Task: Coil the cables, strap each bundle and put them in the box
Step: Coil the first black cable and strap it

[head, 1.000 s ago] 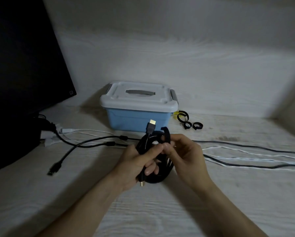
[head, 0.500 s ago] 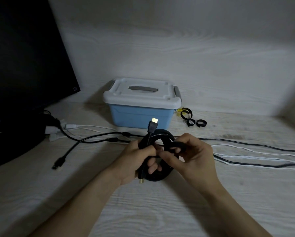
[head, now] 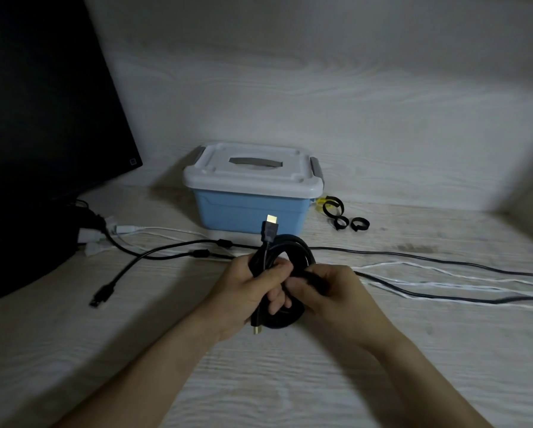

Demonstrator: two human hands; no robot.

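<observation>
A coiled black cable (head: 293, 251) with a gold-tipped plug sticking up stands just above the table, in front of the box. My left hand (head: 246, 291) grips the coil's left side. My right hand (head: 333, 288) pinches a black strap (head: 313, 277) wrapped round the coil's right side. The blue box (head: 249, 211) with a closed grey-white lid sits behind. Spare black strap loops (head: 340, 217) lie right of the box. Loose black cables (head: 178, 247) and white cables (head: 444, 285) trail over the table.
A dark monitor (head: 42, 118) stands at the left, with plugs and a black USB end (head: 100, 296) below it. A pale wall closes the back and the right side. The wooden table (head: 289, 381) runs toward me.
My right hand has brought the strap down from above the coil and round its right side, and now closes over it. The left hand keeps its grip.
</observation>
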